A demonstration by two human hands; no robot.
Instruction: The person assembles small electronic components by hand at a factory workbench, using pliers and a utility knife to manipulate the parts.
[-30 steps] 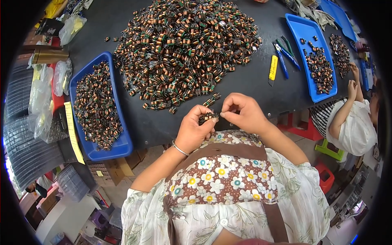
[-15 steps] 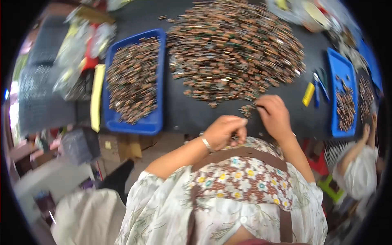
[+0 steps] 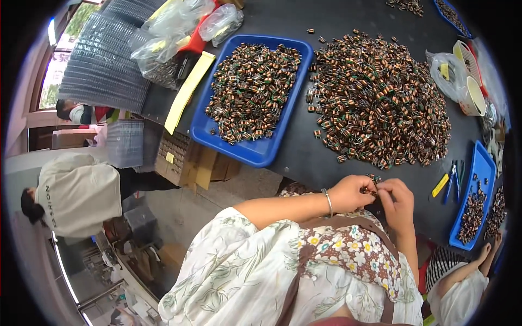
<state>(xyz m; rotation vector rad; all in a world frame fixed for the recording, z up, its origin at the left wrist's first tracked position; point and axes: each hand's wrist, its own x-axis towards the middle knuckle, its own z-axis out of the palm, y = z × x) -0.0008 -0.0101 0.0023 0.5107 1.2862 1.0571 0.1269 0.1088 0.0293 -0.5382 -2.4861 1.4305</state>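
Both of my hands meet at the table's near edge, below a large heap of small copper-wound coils (image 3: 380,103) with dark cores and bits of green. My left hand (image 3: 348,194) is curled around a few of these coils (image 3: 372,189), partly hidden by the fingers. Thumb and fingers of my right hand (image 3: 398,202) pinch at a coil right beside the left fingertips; the hand covers most of it. Left of the heap, a blue tray (image 3: 254,153) holds many more coils.
On the right are a smaller blue tray (image 3: 480,158) with coils, a yellow-handled tool (image 3: 440,185) and blue-handled pliers (image 3: 450,183). A yellow strip (image 3: 188,95) and plastic bags (image 3: 174,27) lie left. Another person's arm (image 3: 481,258) reaches in at far right.
The view has swung left, so the table appears shifted and turned. My right hand has left the heap's near edge and come together with my left hand at the coils.
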